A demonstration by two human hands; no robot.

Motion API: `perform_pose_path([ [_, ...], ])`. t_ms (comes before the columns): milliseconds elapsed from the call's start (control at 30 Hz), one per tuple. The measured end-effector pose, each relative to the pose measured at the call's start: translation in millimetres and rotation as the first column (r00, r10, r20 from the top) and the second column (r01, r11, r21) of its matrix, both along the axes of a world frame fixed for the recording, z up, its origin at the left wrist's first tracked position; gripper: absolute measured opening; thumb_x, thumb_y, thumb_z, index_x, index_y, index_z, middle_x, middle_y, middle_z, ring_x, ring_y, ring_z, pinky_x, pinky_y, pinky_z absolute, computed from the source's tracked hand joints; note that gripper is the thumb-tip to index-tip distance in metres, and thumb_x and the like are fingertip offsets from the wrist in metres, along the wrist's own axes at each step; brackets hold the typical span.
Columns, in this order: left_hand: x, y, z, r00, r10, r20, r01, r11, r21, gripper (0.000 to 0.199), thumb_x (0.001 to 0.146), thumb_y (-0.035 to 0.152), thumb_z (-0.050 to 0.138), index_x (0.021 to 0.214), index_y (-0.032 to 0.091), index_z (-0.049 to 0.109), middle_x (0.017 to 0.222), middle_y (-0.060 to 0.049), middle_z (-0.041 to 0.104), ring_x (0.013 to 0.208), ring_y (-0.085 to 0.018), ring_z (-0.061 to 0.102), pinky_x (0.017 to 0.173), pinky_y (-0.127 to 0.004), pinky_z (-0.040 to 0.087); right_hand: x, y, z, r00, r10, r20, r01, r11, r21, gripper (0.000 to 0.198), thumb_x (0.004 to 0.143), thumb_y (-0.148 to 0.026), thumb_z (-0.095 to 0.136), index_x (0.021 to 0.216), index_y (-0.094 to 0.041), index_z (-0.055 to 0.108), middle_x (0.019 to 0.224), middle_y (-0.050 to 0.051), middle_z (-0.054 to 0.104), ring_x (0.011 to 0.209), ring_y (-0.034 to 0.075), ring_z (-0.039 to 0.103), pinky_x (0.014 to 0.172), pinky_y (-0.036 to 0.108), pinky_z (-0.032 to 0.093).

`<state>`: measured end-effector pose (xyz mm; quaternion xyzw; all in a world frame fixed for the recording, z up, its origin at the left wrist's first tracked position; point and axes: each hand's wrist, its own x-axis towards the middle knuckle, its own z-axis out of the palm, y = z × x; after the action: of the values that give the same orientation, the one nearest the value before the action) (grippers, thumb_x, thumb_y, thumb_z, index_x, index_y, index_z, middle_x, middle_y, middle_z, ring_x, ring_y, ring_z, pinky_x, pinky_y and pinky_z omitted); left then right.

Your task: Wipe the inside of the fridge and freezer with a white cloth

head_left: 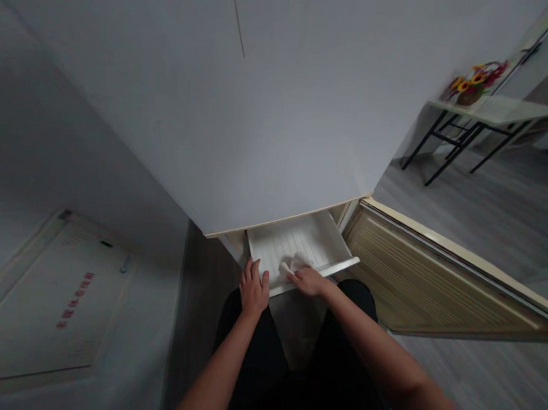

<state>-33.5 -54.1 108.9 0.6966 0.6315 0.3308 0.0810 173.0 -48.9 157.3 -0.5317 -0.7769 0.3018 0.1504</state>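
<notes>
A white drawer (pixel 330 236) with a ribbed floor is pulled out from a large white refrigerator-like cabinet (pixel 259 136). My left hand (pixel 254 290) is at the drawer's front left corner, thumb apart from the fingers, gripping the edge. Inside the drawer near its front, my right hand (pixel 311 281) holds a crumpled white cloth (pixel 298 262) against the ribbed floor. The fingertips of the right hand are partly covered by the cloth.
An open cabinet door (pixel 427 276) with a ribbed, yellowish inner side stands to the right. Behind it is a table (pixel 502 111) carrying a basket of flowers (pixel 471 84). On the left wall is a white panel (pixel 55 297) with red lettering. My knees are beneath the drawer.
</notes>
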Motion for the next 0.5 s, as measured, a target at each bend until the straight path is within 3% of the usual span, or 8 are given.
perform_pose_path([
  [67,-2,1,-2.2,0.999,-0.031,0.022,0.031,1.0,0.002,0.054,0.101,0.046,0.032,0.145,0.017,0.046,0.151,-0.02,0.045,0.141,-0.033,0.043,0.114,-0.052,0.038,2,-27,0,0.993,0.119,0.003,-0.119,0.991,0.068,0.041,0.106,-0.036,0.039,0.125,-0.016,0.068,0.129,0.01,0.067,0.134,0.026,0.051,0.121,0.046,0.029],
  [133,-5,3,-4.0,0.996,-0.087,0.036,0.087,0.996,0.003,0.057,0.1,0.051,0.031,0.144,0.018,0.046,0.151,-0.019,0.045,0.141,-0.033,0.043,0.114,-0.051,0.038,-12,-57,-5,0.973,0.231,0.001,-0.228,0.959,0.167,0.048,0.106,-0.035,0.033,0.146,-0.017,0.052,0.152,0.008,0.049,0.15,0.024,0.029,0.127,0.048,0.014],
  [233,-9,4,-4.9,0.987,-0.153,0.042,0.153,0.988,0.002,0.064,0.098,0.06,0.033,0.143,0.017,0.046,0.15,-0.018,0.047,0.141,-0.033,0.044,0.114,-0.05,0.038,-41,-96,-27,0.973,0.229,0.031,-0.23,0.952,0.202,0.056,0.105,-0.037,0.034,0.157,-0.015,0.037,0.164,0.007,0.027,0.156,0.022,0.01,0.128,0.048,0.009],
  [300,-9,4,-4.1,0.986,-0.161,0.033,0.162,0.987,0.0,0.066,0.098,0.062,0.032,0.143,0.016,0.046,0.151,-0.019,0.046,0.141,-0.034,0.043,0.115,-0.051,0.037,-48,-109,-45,0.988,0.129,0.083,-0.144,0.969,0.203,0.059,0.103,-0.036,0.037,0.16,-0.021,0.03,0.167,0.004,0.016,0.156,0.025,0.007,0.126,0.054,0.011],
  [400,-7,3,-1.3,0.989,-0.146,0.006,0.146,0.989,-0.011,0.065,0.098,0.06,0.033,0.143,0.015,0.045,0.151,-0.02,0.044,0.142,-0.035,0.041,0.116,-0.054,0.036,-27,-105,-60,0.988,-0.098,0.12,0.065,0.965,0.253,0.062,0.099,-0.029,0.041,0.16,-0.026,0.03,0.168,0.003,0.012,0.156,0.029,0.007,0.124,0.057,0.016],
  [467,-4,2,1.2,0.992,-0.128,-0.013,0.127,0.992,-0.022,0.062,0.098,0.058,0.037,0.143,0.015,0.045,0.151,-0.021,0.044,0.141,-0.036,0.042,0.114,-0.055,0.037,0,-92,-59,0.941,-0.33,0.073,0.295,0.906,0.303,0.058,0.1,-0.024,0.037,0.158,-0.021,0.037,0.167,0.007,0.019,0.155,0.03,0.009,0.124,0.055,0.018],
  [500,-3,1,2.7,0.993,-0.12,-0.022,0.12,0.992,-0.026,0.061,0.097,0.057,0.04,0.142,0.015,0.046,0.151,-0.021,0.044,0.141,-0.037,0.042,0.113,-0.055,0.039,15,-85,-56,0.889,-0.456,0.034,0.423,0.85,0.314,0.054,0.101,-0.024,0.036,0.154,-0.019,0.043,0.164,0.01,0.026,0.154,0.03,0.014,0.123,0.053,0.022],
])
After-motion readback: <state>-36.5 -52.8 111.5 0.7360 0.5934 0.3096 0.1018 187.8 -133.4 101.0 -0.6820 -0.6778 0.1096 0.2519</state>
